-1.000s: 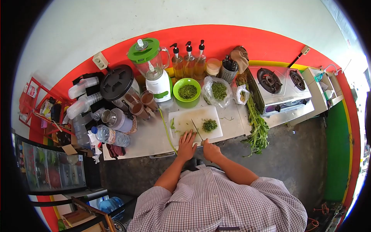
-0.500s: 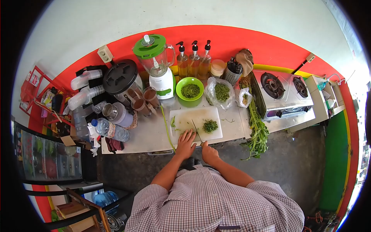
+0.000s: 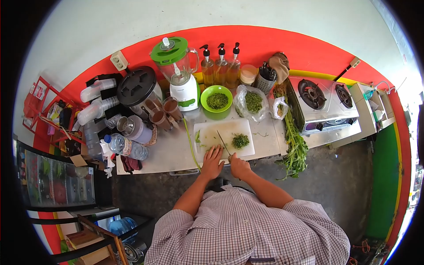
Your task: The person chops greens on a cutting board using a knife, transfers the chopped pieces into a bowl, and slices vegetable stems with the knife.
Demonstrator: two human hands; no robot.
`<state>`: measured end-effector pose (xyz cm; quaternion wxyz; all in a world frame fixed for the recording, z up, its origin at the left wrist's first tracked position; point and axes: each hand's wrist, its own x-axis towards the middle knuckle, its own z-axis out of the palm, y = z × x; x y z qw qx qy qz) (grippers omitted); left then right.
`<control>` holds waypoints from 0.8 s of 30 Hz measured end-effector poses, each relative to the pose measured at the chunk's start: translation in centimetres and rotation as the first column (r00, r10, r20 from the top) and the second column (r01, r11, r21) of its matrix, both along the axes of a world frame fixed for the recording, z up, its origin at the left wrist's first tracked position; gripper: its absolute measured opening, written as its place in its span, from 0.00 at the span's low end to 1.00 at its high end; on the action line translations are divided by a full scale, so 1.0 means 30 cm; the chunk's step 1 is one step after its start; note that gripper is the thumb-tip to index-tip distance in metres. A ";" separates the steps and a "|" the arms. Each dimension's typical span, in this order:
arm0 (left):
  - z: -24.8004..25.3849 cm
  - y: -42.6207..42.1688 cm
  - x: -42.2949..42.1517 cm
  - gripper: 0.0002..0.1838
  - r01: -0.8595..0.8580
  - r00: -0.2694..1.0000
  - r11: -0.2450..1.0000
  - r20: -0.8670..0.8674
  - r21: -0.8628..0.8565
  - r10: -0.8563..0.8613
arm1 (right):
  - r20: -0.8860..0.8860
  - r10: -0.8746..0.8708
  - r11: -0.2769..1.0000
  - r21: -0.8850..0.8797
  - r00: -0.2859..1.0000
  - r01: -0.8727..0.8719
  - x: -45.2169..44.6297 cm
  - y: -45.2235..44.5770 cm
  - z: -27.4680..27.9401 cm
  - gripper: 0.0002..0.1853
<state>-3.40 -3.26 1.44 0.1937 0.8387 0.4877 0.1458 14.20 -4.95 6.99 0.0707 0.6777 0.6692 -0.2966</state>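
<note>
A knife (image 3: 222,140) is gripped by its handle in my right hand (image 3: 240,167), at the front edge of the white cutting board (image 3: 217,127). Its blade points away over the board, between my left hand and a small heap of chopped green herbs (image 3: 240,141). My left hand (image 3: 213,162) lies palm down over the board's front edge, fingers stretched forward beside the blade. Whether any greens are under it is hidden. A few loose leaves (image 3: 197,136) lie at the board's left side.
Behind the board stand a green bowl (image 3: 216,114) of chopped greens, a bag of greens (image 3: 251,104) and a blender (image 3: 184,95). Leafy stalks (image 3: 293,150) hang over the counter edge beside the gas stove (image 3: 324,119). A water bottle (image 3: 126,147) and cups (image 3: 161,120) are at left.
The knife has tilted slightly, its tip now further left and nearer the far side of the board. My right hand has shifted a little away from me. My left hand stays nearly in place.
</note>
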 end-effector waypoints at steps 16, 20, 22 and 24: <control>0.001 0.013 -0.006 0.37 0.008 0.996 1.000 -0.089 0.001 -0.008 | 0.044 0.010 1.000 0.023 0.999 -0.011 -0.032 -0.034 -0.012 0.24; -0.002 0.011 -0.007 0.38 0.014 0.995 1.000 -0.098 -0.005 -0.014 | 0.057 0.016 1.000 0.016 0.998 -0.016 -0.018 -0.036 -0.028 0.25; 0.006 0.011 -0.005 0.38 -0.001 0.997 1.000 -0.080 -0.029 -0.001 | 0.053 0.052 0.998 0.018 0.997 -0.053 -0.009 -0.011 -0.027 0.27; 0.014 0.003 -0.006 0.39 -0.006 0.998 0.999 -0.066 -0.044 0.003 | 0.067 0.068 0.995 0.071 0.995 -0.073 -0.008 0.005 -0.024 0.32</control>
